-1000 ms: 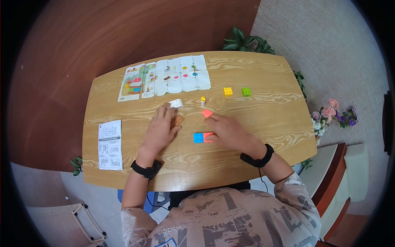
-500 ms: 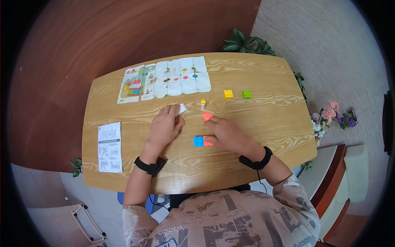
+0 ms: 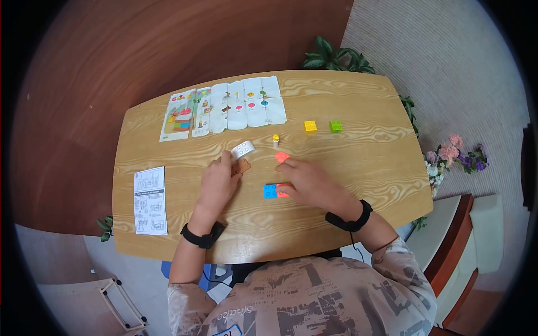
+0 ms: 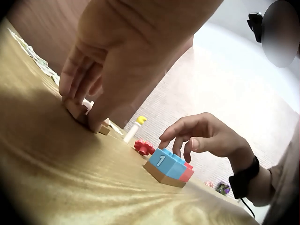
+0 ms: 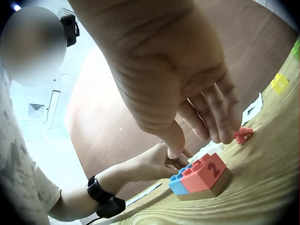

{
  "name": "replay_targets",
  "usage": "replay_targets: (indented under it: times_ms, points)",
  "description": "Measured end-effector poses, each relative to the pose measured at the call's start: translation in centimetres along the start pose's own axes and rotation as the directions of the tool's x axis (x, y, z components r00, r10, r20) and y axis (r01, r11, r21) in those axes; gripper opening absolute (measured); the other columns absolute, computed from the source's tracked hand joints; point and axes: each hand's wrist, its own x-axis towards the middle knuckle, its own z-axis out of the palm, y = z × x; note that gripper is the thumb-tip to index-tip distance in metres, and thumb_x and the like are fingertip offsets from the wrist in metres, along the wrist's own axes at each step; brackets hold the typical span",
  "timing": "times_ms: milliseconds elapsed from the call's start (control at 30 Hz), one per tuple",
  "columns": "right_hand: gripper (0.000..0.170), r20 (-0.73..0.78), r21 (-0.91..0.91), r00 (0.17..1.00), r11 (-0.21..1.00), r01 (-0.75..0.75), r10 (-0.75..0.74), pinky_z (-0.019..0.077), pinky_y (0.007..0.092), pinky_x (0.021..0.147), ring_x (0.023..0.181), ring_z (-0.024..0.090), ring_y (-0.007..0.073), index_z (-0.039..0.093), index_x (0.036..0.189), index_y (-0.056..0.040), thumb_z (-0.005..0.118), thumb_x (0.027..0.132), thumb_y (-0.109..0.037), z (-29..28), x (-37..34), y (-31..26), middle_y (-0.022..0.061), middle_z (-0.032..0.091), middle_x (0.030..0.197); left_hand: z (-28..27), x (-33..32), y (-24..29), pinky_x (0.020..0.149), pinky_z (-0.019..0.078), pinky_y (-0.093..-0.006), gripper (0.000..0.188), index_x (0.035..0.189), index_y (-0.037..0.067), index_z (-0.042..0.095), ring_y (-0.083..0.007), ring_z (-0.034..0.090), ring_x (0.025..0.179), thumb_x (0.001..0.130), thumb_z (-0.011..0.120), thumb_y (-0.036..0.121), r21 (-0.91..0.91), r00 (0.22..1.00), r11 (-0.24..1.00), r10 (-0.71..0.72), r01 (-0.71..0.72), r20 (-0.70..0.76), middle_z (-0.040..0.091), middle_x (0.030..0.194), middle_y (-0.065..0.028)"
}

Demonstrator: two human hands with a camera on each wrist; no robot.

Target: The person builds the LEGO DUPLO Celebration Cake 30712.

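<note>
Printed sheet (image 3: 149, 200) on the far left of the counter (image 3: 336, 224), leaflet (image 3: 238, 106) further back. Left hand's (image 3: 218, 182) fingers are pinching the brown brick (image 3: 242, 166), with the white brick (image 3: 243, 149) right behind it. Then the blue brick (image 3: 270, 191), candle (image 3: 276, 141), red flower (image 3: 282, 157) and red brick (image 3: 283, 191). Right hand's (image 3: 308, 182) fingers are loosely bent, slightly spread; can't tell if they're touching anything. Yellow brick (image 3: 310, 126), then green (image 3: 335, 126), well clear.

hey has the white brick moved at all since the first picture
Yes, slightly. The white brick was about level with the candle piece; now it sits a bit nearer the person than that piece does.
</note>
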Motion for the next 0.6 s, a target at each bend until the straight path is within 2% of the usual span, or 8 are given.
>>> replay_targets:
  times_ms: [67,167,267,333,400,600]
  points:
    - [0.042,-0.023,0.005,1.000,1.000,0.004,-0.004,0.0589,0.0491,0.084,0.100,0.072,0.0400,0.068,0.124,-0.0027,0.081,0.092,-0.027,-0.4,0.0,0.0,0.0181,0.072,0.117,-1.0,-0.7,0.5,0.085,0.0584,-0.0487,0.047,0.122,0.000,0.064,-0.0409,0.073,0.098,0.084,0.088,0.014,-0.016,0.998,0.998,0.056,-0.057,-0.039,0.076,0.106,-0.0193]
    - [0.044,-0.049,0.035,0.999,0.999,-0.008,0.010,0.0590,0.0490,0.084,0.101,0.072,0.0399,0.066,0.127,-0.0052,0.081,0.091,-0.026,-0.7,-0.4,-0.6,0.0177,0.072,0.118,-4.2,-1.9,4.6,0.080,0.0591,-0.0475,0.034,0.110,0.001,0.068,-0.0378,0.074,0.093,0.086,0.086,0.018,-0.106,0.981,0.976,0.186,-0.191,-0.055,0.075,0.103,-0.0176]
    - [0.048,-0.046,0.032,0.999,0.999,0.011,-0.009,0.0589,0.0485,0.086,0.104,0.072,0.0390,0.065,0.131,-0.0075,0.082,0.091,-0.026,-1.2,-0.2,-1.3,0.0169,0.072,0.119,-3.5,-2.6,6.5,0.075,0.0596,-0.0462,0.031,0.105,0.003,0.068,-0.0363,0.074,0.090,0.087,0.086,0.021,-0.172,0.956,0.943,0.292,-0.284,0.022,0.073,0.102,-0.0162]
    - [0.051,-0.075,0.003,0.995,0.997,0.073,-0.073,0.0585,0.0480,0.088,0.107,0.071,0.0383,0.064,0.134,-0.0084,0.082,0.090,-0.027,-1.3,-0.4,-1.3,0.0163,0.072,0.120,-2.1,-2.7,6.9,0.074,0.0597,-0.0458,0.031,0.106,0.003,0.069,-0.0363,0.073,0.089,0.087,0.086,0.021,-0.173,0.932,0.918,0.363,-0.356,0.008,0.072,0.102,-0.0151]
    - [0.046,-0.066,0.005,0.997,0.999,0.051,-0.050,0.0585,0.0474,0.086,0.104,0.071,0.0384,0.065,0.127,-0.0070,0.082,0.088,-0.025,-1.2,-0.7,-1.5,0.0152,0.072,0.112,-0.8,-2.7,7.1,0.075,0.0597,-0.0469,0.031,0.108,0.004,0.068,-0.0377,0.072,0.087,0.088,0.085,0.022,-0.185,0.907,0.890,0.421,-0.416,-0.012,0.069,0.101,-0.0137]
    - [0.038,0.057,-0.088,0.997,0.995,0.050,-0.045,0.0589,0.0472,0.085,0.103,0.072,0.0358,0.067,0.117,-0.0055,0.083,0.087,-0.023,-0.3,-1.4,-0.2,0.0126,0.072,0.105,1.0,-3.0,6.5,0.075,0.0595,-0.0473,0.035,0.114,0.005,0.065,-0.0380,0.072,0.088,0.091,0.084,0.024,-0.185,0.896,0.881,0.444,-0.435,0.004,0.070,0.100,-0.0142]
